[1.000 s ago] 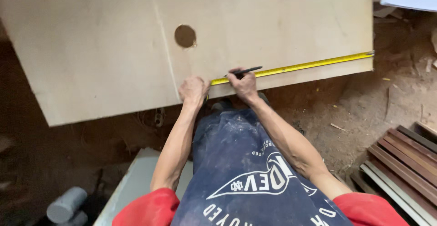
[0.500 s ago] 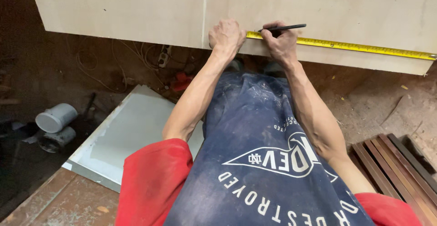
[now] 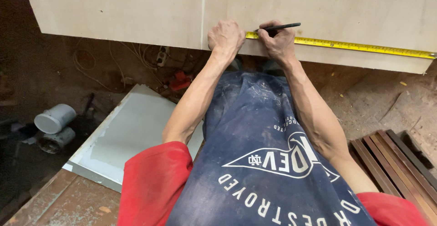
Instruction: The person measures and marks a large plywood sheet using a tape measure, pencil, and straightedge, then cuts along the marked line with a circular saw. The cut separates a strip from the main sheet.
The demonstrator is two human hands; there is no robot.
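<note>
a: two hands at the near edge of the plywood sheet. what's each doing?

b: the left hand is curled into a fist, knuckles pressed on the sheet beside the end of the yellow tape measure, likely pinning it so the blade lies flat and doesn't slide.

a: and the other?

b: the right hand is closed around a black pencil, its tip touching the tape's edge, so a mark would land right on a reading.

a: where does the tape run?

b: along the sheet's near edge, out to the far right corner. a grey panel lies on the floor below, with white pipe pieces to the left.
</note>
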